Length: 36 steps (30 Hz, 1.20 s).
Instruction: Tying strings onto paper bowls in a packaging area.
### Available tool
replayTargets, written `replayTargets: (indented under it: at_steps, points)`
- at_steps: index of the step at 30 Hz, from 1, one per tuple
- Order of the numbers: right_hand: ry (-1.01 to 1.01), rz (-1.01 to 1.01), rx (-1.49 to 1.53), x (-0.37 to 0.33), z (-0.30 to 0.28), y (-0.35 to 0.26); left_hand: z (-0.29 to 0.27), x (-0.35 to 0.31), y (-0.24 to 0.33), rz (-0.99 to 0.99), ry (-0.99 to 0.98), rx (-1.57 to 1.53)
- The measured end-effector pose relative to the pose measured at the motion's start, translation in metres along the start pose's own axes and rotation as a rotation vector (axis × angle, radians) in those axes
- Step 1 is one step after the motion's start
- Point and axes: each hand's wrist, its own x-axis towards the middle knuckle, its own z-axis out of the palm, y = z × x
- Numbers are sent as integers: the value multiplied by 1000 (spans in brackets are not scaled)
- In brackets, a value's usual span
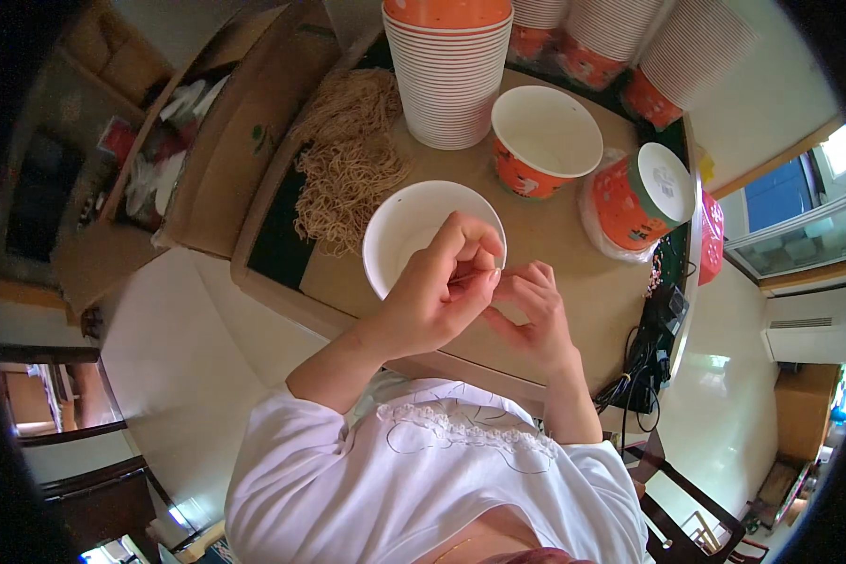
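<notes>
"Where's the bowl (pixel 397 240)?"
"Tabletop (pixel 585 291), with string (pixel 350 155) at its ten o'clock. Left hand (pixel 446 277) over its five o'clock rim, fingers pinched together; right hand (pixel 539 305) at four, grip unclear."
"Risk?"
"A knuckle bump could tip it."

Light (pixel 714 362) glints off a pale, glossy floor (pixel 724 399) between a dark chair (pixel 691 486) and a window (pixel 785 205) at right.

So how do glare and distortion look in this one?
Head view: black rim at both sides; the cup stack at upper right looks stretched; the window at right is blown out; glare spots mark the pale floor; left hand and right hand look reasonably sharp.
</notes>
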Motion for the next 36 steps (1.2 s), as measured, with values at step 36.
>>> replayTargets:
  at_steps: [36]
  points:
    - [-171, 290, 57, 3, -7, -29, -33, 21, 10, 172, -33, 605]
